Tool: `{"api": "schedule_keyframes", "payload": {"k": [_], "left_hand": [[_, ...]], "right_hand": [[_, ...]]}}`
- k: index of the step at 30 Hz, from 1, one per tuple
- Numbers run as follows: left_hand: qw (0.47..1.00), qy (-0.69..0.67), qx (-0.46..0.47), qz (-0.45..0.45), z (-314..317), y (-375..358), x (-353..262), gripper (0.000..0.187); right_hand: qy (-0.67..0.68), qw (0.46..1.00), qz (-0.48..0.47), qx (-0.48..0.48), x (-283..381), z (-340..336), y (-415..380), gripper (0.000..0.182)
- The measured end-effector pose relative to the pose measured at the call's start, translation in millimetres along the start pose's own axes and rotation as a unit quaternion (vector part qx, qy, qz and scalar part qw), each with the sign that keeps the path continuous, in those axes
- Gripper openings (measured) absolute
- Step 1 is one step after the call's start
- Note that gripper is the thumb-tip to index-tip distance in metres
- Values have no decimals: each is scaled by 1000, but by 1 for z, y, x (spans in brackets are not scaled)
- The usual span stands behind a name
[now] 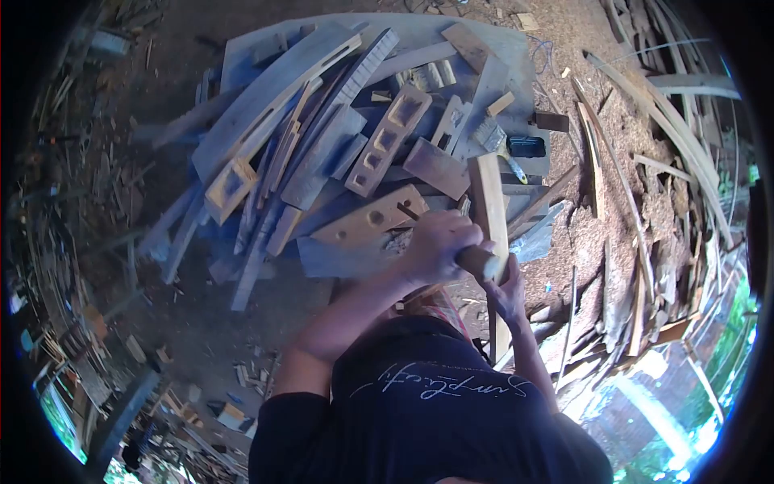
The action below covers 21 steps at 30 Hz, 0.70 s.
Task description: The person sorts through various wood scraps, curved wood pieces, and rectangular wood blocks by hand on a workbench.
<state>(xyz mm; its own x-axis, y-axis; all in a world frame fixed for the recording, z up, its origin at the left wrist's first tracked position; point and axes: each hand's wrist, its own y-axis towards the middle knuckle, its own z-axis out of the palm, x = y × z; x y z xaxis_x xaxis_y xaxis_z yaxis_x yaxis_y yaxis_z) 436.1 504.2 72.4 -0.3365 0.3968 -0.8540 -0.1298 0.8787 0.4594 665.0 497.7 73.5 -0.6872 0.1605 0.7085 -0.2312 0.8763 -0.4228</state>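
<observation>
My left hand [445,244] is closed around a wooden-handled tool [479,263]. The tool's thick round wooden end sticks out on the near right, and a thin dark end pokes out at the far left of the fist. A long pale wooden board [488,194] runs away from me, passing under this tool. On the board's right edge, close below the round end, my right hand [508,292] grips with the thumb raised. Just left of my left fist lies a wood block with round holes [375,218].
A low worktable [250,60] carries many planks. Among them are a block with square mortises [389,141], a slotted board [282,89], a paintbrush [504,149] and a dark tray [526,146]. Wood shavings [564,242] and scrap planks [669,121] cover the ground on the right.
</observation>
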Motion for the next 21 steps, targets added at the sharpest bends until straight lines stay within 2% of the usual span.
{"api": "schedule_keyframes", "payload": {"k": [2, 6, 9, 15, 17, 21], "left_hand": [[999, 46, 20, 8, 19, -9, 4, 24], [998, 68, 11, -4, 44, -13, 17, 22], [996, 91, -19, -16, 57, -12, 28, 23], [991, 114, -67, -21, 64, -5, 33, 26], [987, 109, -118, -31, 66, -4, 32, 27], [981, 116, -152, -23, 63, 1, 30, 27]], "right_hand": [[38, 999, 7, -11, -10, -4, -5, 55], [58, 997, 52, -24, -24, -22, -14, 56], [59, 997, 51, -22, -25, -34, -12, 55], [47, 999, 9, -6, -24, -59, -8, 55], [44, 999, -6, 3, -14, -69, -7, 54], [95, 995, -41, -12, 29, -91, -12, 67]]}}
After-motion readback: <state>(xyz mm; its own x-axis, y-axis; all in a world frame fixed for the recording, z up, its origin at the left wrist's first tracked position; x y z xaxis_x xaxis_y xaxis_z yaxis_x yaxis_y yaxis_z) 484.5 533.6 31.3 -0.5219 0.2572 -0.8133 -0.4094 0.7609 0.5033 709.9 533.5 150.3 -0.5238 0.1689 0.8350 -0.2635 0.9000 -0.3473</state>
